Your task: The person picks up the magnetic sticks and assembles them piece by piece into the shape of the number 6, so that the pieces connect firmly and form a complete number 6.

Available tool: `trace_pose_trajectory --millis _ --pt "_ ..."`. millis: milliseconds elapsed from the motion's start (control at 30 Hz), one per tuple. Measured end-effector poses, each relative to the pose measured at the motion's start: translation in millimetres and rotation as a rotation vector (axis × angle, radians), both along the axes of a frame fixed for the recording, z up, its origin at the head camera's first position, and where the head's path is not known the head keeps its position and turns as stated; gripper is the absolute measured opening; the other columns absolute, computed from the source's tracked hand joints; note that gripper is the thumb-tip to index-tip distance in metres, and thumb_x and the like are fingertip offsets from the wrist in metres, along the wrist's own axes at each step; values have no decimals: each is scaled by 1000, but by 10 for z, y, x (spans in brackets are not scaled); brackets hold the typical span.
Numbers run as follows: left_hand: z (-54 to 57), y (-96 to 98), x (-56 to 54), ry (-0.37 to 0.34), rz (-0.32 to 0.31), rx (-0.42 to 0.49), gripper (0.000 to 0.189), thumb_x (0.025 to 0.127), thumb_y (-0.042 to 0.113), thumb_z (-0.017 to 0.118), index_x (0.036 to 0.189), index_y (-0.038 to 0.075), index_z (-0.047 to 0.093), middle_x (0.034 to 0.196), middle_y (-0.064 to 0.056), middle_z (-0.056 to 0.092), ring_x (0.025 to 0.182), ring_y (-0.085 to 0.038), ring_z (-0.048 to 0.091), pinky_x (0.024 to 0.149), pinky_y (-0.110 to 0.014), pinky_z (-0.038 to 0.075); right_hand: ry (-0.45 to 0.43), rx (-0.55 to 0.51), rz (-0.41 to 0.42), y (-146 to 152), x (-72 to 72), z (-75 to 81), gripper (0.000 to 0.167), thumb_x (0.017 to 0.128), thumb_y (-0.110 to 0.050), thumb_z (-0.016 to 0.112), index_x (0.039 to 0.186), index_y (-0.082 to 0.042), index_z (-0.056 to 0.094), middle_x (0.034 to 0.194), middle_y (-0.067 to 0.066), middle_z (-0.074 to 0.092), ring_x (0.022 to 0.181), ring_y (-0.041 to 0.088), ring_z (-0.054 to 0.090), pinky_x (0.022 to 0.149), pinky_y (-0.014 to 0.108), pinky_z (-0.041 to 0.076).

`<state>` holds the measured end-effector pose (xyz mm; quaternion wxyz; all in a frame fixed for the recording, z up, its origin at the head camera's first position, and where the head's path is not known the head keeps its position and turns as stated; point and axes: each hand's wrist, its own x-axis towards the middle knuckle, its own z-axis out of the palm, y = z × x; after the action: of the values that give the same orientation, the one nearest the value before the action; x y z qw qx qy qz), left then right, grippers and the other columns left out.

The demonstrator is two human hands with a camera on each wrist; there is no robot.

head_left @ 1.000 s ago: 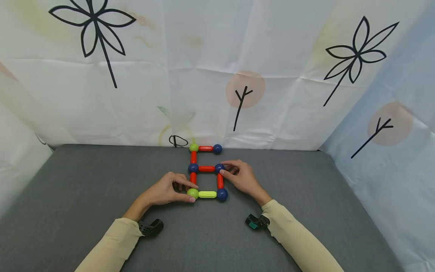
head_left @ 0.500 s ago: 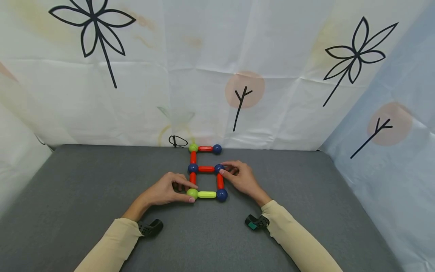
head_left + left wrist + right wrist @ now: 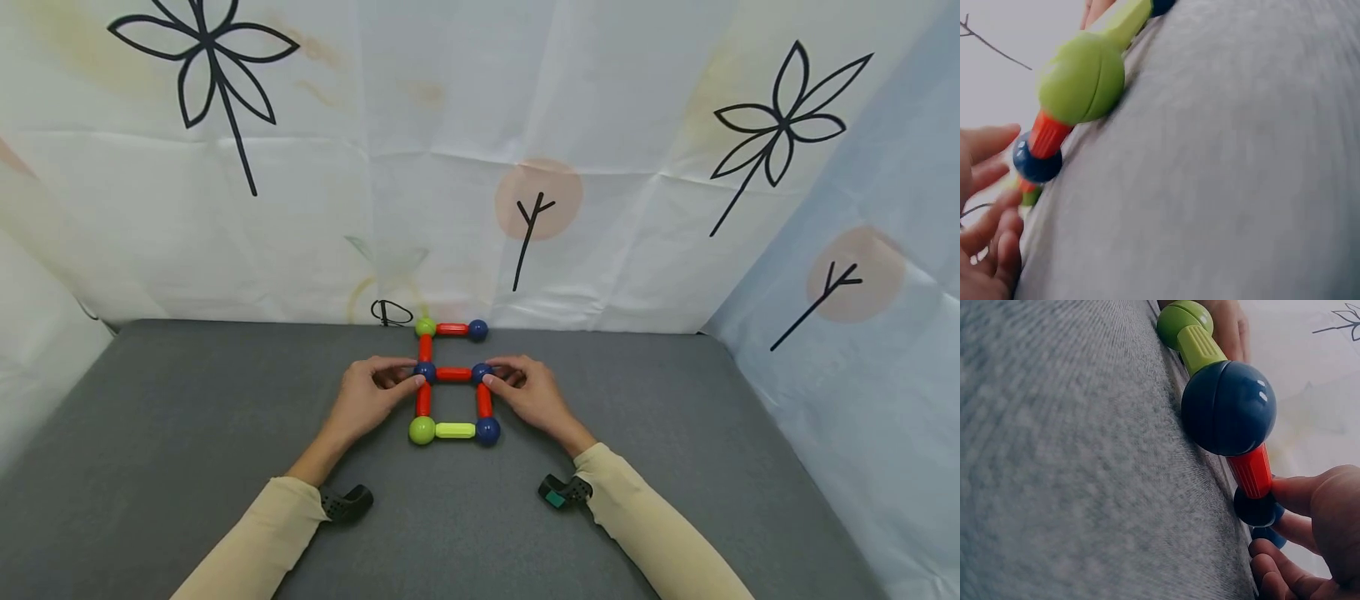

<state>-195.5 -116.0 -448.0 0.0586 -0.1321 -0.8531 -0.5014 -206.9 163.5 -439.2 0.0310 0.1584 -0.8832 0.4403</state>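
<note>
A flat figure of magnetic balls and rods lies on the grey table. My left hand [image 3: 366,398] has thumb and index finger at the middle-left blue ball [image 3: 427,371], on its near and far sides. My right hand [image 3: 534,398] pinches the middle-right blue ball [image 3: 480,372]; its thumb also lies by a red rod [image 3: 1251,472]. Between these balls runs another red rod [image 3: 453,375]. Nearer me, a green ball [image 3: 422,430] joins a lime rod [image 3: 455,431] and a blue ball [image 3: 487,432], closing a square. From the middle-left ball, a red rod [image 3: 426,348] leads away to another green ball [image 3: 425,327].
A red rod [image 3: 452,330] and a blue ball [image 3: 477,331] extend right from the far green ball, close to the table's back edge. White printed cloth [image 3: 637,258] hangs behind the grey table [image 3: 225,417] and along its sides.
My left hand has left the near green ball and moved forward to the middle-left blue ball. My right hand stays at its ball, and the figure keeps its shape.
</note>
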Motion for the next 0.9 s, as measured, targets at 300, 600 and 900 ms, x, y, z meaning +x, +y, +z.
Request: trace_pose_trajectory --millis 300,600,900 --pt "-6 117 -44 -3 97 -45 36 91 29 79 120 8 76 108 -10 73 88 -22 62 76 -38 49 2 -6 -5 -3 -23 -7 27 95 -20 74 120 -11 75 99 6 68 83 17 61 72 31 48" --pt "-23 113 -54 -14 94 -51 36 93 30 77 122 10 76 109 -10 73 83 -20 58 71 -35 45 12 -10 -34 -30 -11 -18 27 94 -19 75 119 -10 76 97 5 69 82 16 61 71 29 48" --pt "-8 102 -58 -6 80 -52 35 93 28 77 123 9 75 109 -11 73 81 -21 56 69 -35 44 17 -22 -33 -37 -4 -7 27 94 -19 75 119 -10 76 97 5 69 81 17 61 70 29 48"
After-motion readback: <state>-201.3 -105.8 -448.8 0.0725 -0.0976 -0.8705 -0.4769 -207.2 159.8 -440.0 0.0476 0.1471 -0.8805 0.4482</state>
